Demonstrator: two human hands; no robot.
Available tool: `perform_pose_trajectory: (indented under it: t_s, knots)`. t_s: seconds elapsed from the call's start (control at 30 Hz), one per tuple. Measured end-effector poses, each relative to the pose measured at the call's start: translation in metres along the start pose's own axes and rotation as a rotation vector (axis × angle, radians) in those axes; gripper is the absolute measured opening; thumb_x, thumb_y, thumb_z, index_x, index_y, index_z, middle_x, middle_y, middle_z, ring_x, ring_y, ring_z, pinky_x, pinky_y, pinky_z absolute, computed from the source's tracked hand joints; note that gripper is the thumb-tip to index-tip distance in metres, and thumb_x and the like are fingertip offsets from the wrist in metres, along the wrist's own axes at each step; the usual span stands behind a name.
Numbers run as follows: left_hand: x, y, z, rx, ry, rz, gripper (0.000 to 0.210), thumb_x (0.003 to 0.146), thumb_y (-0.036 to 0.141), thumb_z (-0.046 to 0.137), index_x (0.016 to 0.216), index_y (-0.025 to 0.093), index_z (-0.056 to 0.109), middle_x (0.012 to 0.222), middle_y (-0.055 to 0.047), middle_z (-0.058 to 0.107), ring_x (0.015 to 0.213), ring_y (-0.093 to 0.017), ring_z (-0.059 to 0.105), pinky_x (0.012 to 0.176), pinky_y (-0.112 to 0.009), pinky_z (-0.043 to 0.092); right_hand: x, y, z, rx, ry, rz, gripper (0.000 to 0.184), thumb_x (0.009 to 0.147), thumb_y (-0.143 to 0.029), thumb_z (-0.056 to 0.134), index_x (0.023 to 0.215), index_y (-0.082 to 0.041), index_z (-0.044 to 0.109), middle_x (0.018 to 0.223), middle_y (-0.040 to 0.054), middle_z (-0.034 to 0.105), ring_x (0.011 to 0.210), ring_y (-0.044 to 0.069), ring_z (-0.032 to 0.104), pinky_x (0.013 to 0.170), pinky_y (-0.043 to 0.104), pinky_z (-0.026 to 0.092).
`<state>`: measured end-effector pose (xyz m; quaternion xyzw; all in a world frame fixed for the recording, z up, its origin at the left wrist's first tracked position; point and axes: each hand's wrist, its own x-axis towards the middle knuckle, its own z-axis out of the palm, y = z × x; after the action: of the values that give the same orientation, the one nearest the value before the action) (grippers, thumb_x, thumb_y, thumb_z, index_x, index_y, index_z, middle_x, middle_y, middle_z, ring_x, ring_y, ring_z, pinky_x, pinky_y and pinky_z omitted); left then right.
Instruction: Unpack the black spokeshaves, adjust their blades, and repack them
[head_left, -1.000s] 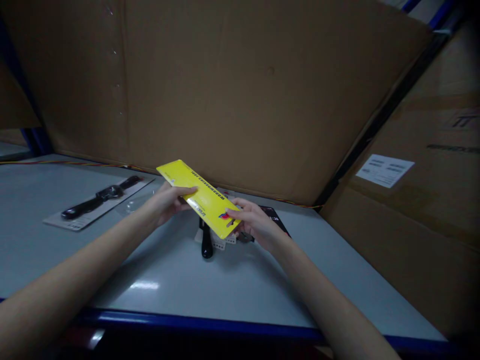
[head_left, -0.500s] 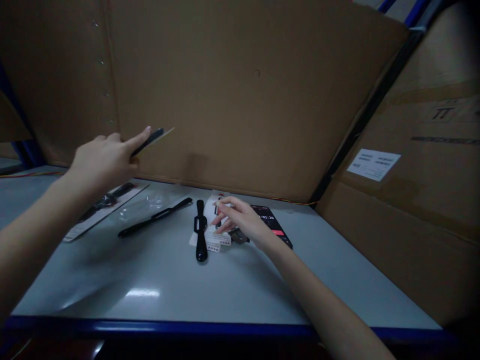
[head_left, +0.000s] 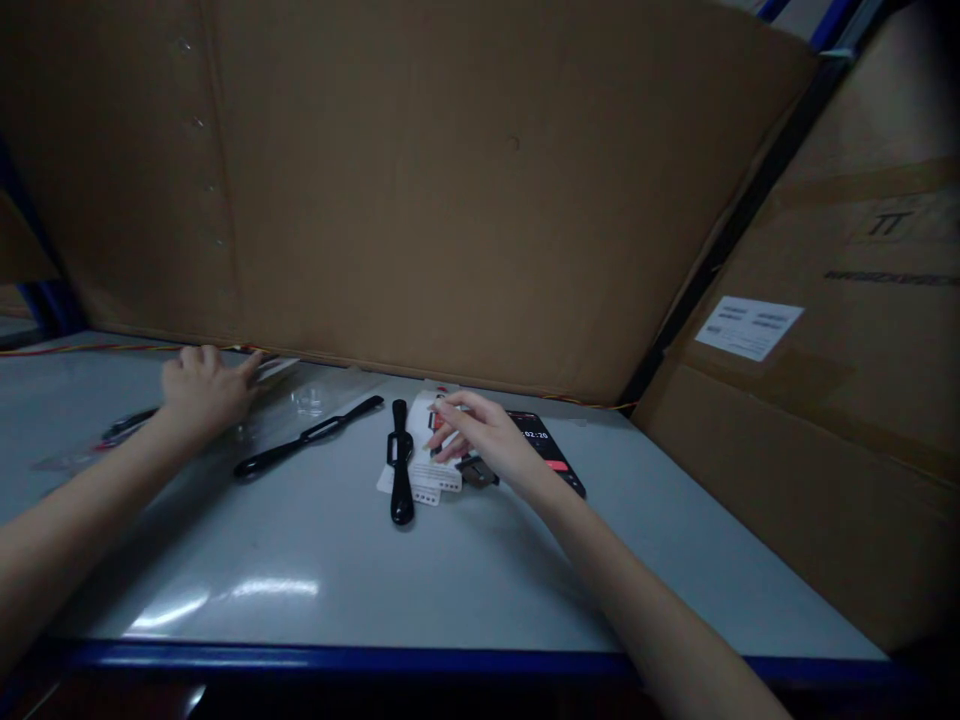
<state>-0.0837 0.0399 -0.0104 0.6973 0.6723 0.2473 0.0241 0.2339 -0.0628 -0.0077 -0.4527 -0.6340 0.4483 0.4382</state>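
Fingers point(head_left: 466, 401) of right hand point(head_left: 495, 440) loosely curled, parted, no grip visible; over at least two overlapping white cards point(head_left: 441, 476). Head view: two black tools on table point(head_left: 450, 590). Upright-lying tool point(head_left: 403, 500) just left of right fingers, partly on cards; slanted tool point(head_left: 268, 461) between hands, in front of left hand point(head_left: 206, 390). Pale flat piece point(head_left: 279, 369) beside left fingertips; hold there cannot be told. One phone point(head_left: 534, 424) behind right wrist, one dark part point(head_left: 480, 474) below right hand.
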Motion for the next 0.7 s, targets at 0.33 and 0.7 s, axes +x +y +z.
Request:
perform_pose_trajectory:
  t_s: [0.33,0.7]
  knots:
    - [0.009,-0.007,0.01,0.379,0.102,0.103,0.069,0.069,0.07,0.038,0.122,0.028,0.048,0.121,-0.017,0.048,0.113,-0.047,0.029,0.082,-0.058,0.024,-0.002,0.0,0.0,0.012,-0.01,-0.024,0.025,0.079,-0.042,0.053,0.088,-0.019,0.05,0.07,0.0035,0.064,0.056,0.012,0.062,0.052,0.023,0.05]
    - [0.004,0.019,0.005,0.496,-0.016,0.032,0.052,0.073,0.056,0.043,0.1,0.015,0.059,0.114,-0.024,0.051,0.109,-0.043,0.039,0.079,-0.05,0.034,0.0,-0.002,-0.008,-0.014,0.003,-0.054,0.024,0.078,-0.04,0.055,0.089,-0.018,0.052,0.07,0.004,0.064,0.056,0.013,0.062,0.055,0.026,0.051]
